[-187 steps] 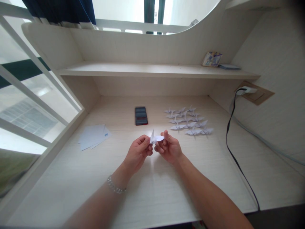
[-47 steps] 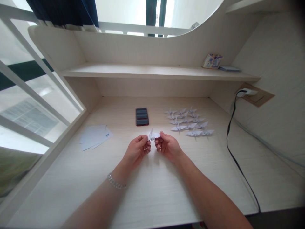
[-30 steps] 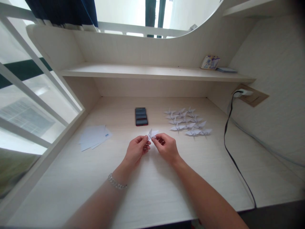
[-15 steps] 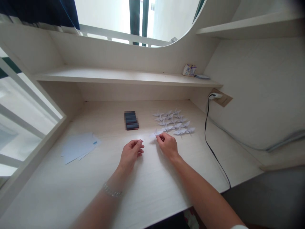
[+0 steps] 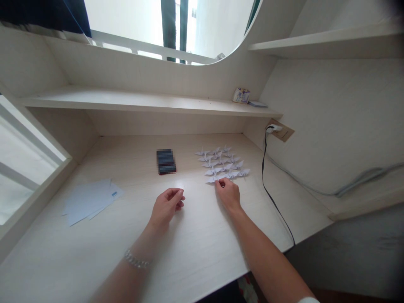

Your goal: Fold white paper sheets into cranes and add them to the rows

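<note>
Folded white paper cranes [image 5: 221, 160] stand in close rows on the desk. At the near left corner of the group, my right hand [image 5: 229, 194] pinches one paper crane [image 5: 211, 180] between thumb and fingertips, and part of it is covered by the fingers. The held crane is low, at the level of the front row. To the left, my left hand [image 5: 167, 207] hovers over the desk with thumb and forefinger pressed together and the other fingers curled. Nothing shows between them. A bracelet circles the left wrist.
White paper sheets [image 5: 90, 200] lie overlapped at the left. A dark, pixelated rectangular object [image 5: 166, 161] rests near the back. A black cable [image 5: 268, 189] runs from the wall socket [image 5: 282, 130] across the right side. A small printed pack [image 5: 241, 95] sits on the shelf [image 5: 142, 103].
My right hand has carried the paper crane right, to the front row of the group. My left hand stays pinched at about the same place. The view has shifted slightly right.
</note>
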